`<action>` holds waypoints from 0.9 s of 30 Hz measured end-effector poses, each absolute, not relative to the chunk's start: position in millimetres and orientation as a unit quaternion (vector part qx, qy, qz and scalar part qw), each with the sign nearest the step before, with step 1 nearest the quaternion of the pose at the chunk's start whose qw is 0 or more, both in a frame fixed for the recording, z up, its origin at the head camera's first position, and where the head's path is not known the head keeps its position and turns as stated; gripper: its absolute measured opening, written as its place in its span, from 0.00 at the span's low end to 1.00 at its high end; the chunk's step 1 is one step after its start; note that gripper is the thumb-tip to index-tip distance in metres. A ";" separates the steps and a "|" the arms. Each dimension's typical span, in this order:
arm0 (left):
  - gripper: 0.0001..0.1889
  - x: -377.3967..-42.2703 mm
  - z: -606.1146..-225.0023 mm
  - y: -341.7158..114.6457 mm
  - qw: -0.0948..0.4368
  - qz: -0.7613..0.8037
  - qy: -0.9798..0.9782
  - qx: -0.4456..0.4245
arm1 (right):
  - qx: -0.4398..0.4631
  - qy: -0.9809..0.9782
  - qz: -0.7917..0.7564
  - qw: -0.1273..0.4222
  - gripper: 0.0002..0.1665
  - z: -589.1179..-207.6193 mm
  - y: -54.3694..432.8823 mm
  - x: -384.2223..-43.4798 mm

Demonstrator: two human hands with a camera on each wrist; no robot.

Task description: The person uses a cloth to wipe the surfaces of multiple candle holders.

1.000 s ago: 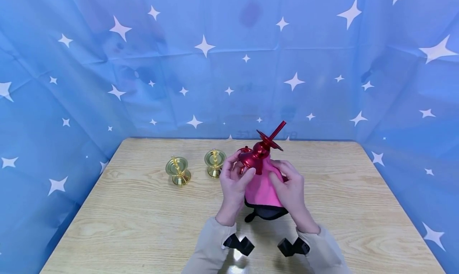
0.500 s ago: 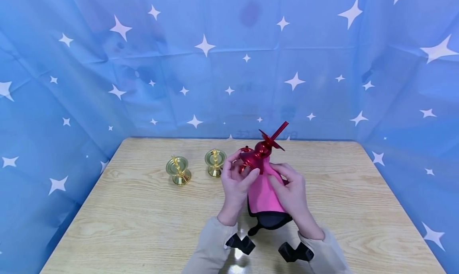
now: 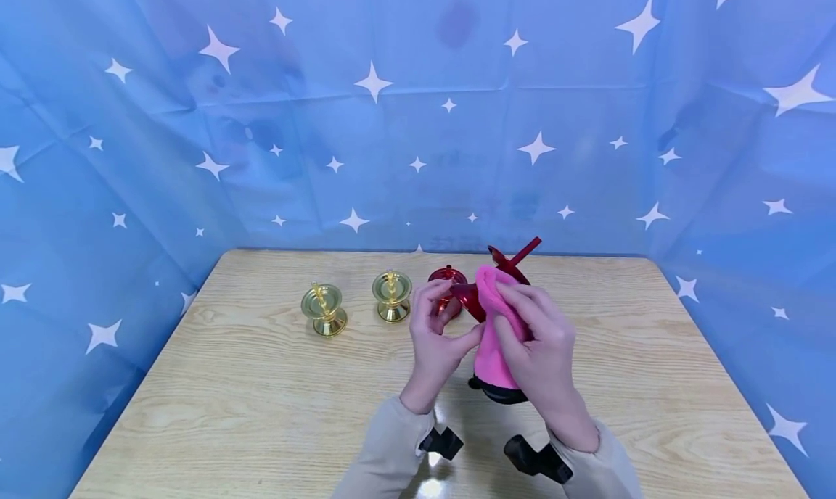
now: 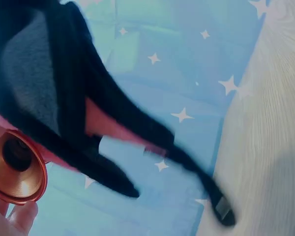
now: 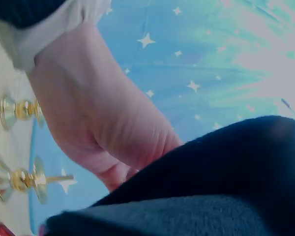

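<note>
A shiny red candle holder (image 3: 466,299) leans to the right above the table, its stem toward the backdrop. My left hand (image 3: 439,354) grips it by the flared base, whose hollow underside faces the left wrist view. My right hand (image 3: 547,347) pinches a fuzzy pink cloth (image 3: 493,361) against the holder's middle, covering much of it. Black edging, a grey patch and a dangling black strap (image 4: 201,177) show on the cloth in the left wrist view. Its dark back fills the lower part of the right wrist view, hiding the fingers.
Two gold candle holders (image 3: 392,296) stand upright to the left, the other gold candle holder (image 3: 324,307) farther left. Another red candle holder (image 3: 448,274) stands just behind my left hand. A blue star-patterned backdrop (image 3: 418,122) rises behind the wooden table (image 3: 261,405).
The red candle holder has shifted right and slightly lower. The cloth has come up over its middle, folding at the top, and my right hand has moved right with it.
</note>
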State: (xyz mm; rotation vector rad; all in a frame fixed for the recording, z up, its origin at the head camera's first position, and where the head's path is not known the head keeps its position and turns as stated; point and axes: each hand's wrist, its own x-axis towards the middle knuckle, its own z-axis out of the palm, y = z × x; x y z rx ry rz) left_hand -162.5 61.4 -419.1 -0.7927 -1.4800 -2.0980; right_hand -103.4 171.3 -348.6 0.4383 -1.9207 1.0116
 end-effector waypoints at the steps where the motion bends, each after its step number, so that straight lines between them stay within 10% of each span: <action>1: 0.34 -162.7 -420.2 61.4 0.235 -0.749 -0.546 -0.293 | 0.185 -0.784 0.386 0.449 0.20 -347.1 170.3 -104.7; 12: 0.32 -162.9 -422.5 59.7 0.299 -0.718 -0.545 -0.312 | 0.282 -0.817 0.249 0.436 0.19 -344.4 171.6 -107.6; 27: 0.34 -157.0 -410.4 58.6 0.131 -0.884 -0.407 -0.190 | 0.115 -0.707 0.611 0.337 0.14 -384.8 180.6 -116.5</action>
